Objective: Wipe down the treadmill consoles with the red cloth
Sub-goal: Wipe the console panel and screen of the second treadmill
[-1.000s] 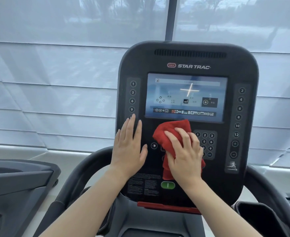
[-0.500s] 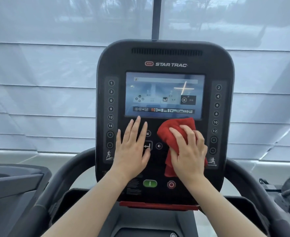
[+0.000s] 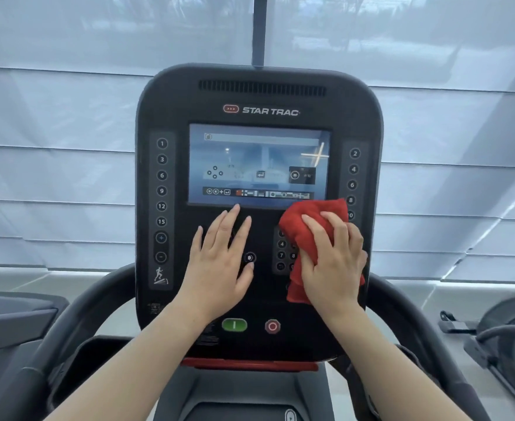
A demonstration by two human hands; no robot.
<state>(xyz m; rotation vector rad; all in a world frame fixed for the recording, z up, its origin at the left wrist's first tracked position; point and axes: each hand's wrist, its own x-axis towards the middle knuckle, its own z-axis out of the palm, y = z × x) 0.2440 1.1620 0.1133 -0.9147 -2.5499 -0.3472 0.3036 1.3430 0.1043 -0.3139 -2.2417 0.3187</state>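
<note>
- Right hand is on the soft, crumpled red cloth, fingers bent over the wad and clamping it against the face of the black, round-cornered plastic treadmill console.
- The cloth shows on both sides of those fingers. A loose fold pokes out past the fingertips, up at the bottom right corner of the glossy blue touchscreen, and a tail hangs below the heel of the hand.
- Left hand lies flat on the panel, fingers straight and slightly spread, holding nothing. Its fingertips reach just under the screen's lower edge.
- Just left of the right fingers, the small number keypad peeks out, partly covered by the cloth.
- Handling call: the cloth looks light, limp and a bit fluffy, with no stiffness at all. It'll go only where the palm pushes it, and loose ends will drag.
- Best hold, I'd say, is right where it is, with the middle of the wad under the palm and fingers draped over the top fold. Pinching a corner would leave it dangling.
- Nothing fragile about the cloth; the care belongs to what's near the fingers.
- The green oval start button and round red stop button sit lower down, between the two wrists.
- The column of numbered buttons runs just beyond the right fingertips, and a heavy press could trigger one.
</note>
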